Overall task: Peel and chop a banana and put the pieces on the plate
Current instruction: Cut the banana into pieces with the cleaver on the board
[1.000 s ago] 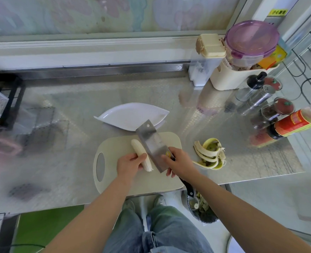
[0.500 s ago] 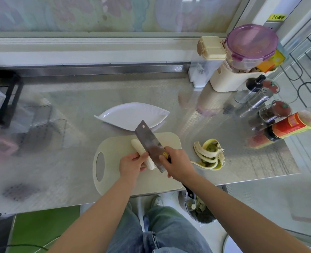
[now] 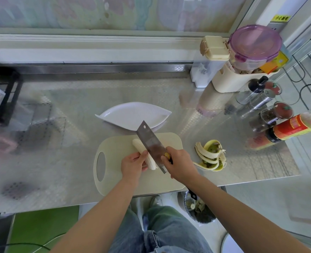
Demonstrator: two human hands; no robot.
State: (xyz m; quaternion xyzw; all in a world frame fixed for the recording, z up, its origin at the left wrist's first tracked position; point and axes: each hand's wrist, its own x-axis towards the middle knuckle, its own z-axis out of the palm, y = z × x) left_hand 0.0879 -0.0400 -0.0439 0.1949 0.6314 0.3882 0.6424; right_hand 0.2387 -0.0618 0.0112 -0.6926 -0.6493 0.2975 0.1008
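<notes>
A peeled banana (image 3: 138,144) lies on the cream cutting board (image 3: 114,172) near the counter's front edge. My left hand (image 3: 132,165) holds the banana at its near half, fingers curled over it. My right hand (image 3: 180,163) grips the handle of a cleaver (image 3: 150,143), whose blade lies along the banana's right side. The white leaf-shaped plate (image 3: 125,114) sits just behind the board and holds nothing. The near end of the banana shows beside the blade's heel.
The banana peel (image 3: 210,155) lies on the steel counter right of the board. Bottles and spice jars (image 3: 278,117) and a cream caddy with containers (image 3: 242,70) crowd the back right. A black rack (image 3: 3,95) stands at far left. A waste bin (image 3: 198,209) sits below the counter edge.
The cleaver has turned more upright on its edge and shifted left against the banana. My left hand has slid a little along the banana; both hands keep their hold.
</notes>
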